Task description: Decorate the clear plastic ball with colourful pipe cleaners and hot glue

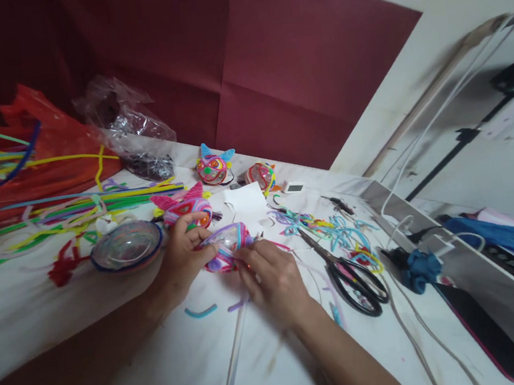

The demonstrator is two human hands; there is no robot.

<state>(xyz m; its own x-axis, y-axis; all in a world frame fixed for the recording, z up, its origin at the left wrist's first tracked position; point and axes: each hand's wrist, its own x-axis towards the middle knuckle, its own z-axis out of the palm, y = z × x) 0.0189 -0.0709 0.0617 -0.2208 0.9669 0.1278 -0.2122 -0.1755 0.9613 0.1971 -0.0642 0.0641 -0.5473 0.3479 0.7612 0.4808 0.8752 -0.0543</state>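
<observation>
Between my hands is a clear plastic shell (229, 240) trimmed with pink, purple and blue pipe cleaners. My left hand (182, 255) grips its left side with bent fingers. Thumb and fingers of my right hand (274, 273) are pinched together at the shell's right edge; whether they also hold a small piece is hidden. Just behind the left fingers sits a pink-eared pipe-cleaner animal head (185, 208). Below the shell lie a short blue pipe-cleaner piece (201, 312) and a long translucent stick (234, 363). Black-handled scissors (346, 272) rest right of my right hand.
Two more decorated heads, one blue-eared (213, 168), stand farther back by white paper (246, 202). A clear bowl-like shell (127, 245) and many pipe cleaners (95, 207) lie left, near a red bag (52, 152). Pipe-cleaner scraps (340, 231), cables and a phone-like slab (486, 335) lie right.
</observation>
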